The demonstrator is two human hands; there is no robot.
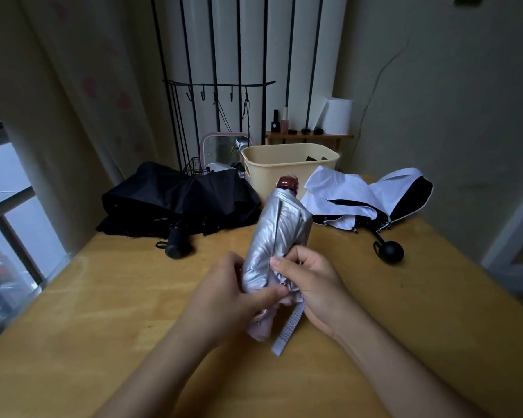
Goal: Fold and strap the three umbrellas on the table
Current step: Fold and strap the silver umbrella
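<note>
Now mid-step on the silver shiny-fabric folding umbrella [280, 233]: canopy rolled into a tight bundle, held up above the yellow wooden desk [133, 297], in front of the beige plastic tub [272, 176], dark red tip [288, 184] pointing toward the tub. Grey woven strap [287, 330] hangs loose from the bundle's near end, not yet wrapped.

Likely step: tidy the last pleats, then strap. To do it well: hold the roll clamped so it doesn't spring open, smooth the loose pinkish fabric at the near end under the outer layer, pull the strap snug round the bundle in the roll direction, press the fastener down. The fastener itself can't be made out.

Left hand [227, 300] grips the near end of the bundle, thumb laid across the fabric. Right hand [311, 285] pinches the fabric edge on the other side, right by the strap root. Both hands grasp the umbrella; neither is free.

Black fabric umbrella [178, 197] lies collapsed and loose on the desk left of the tub, handle toward the camera. White-and-black umbrella [360, 197] lies loose right of the tub, round black knob handle toward the camera. Both unstrapped, so roughly a third of the task is underway.
</note>
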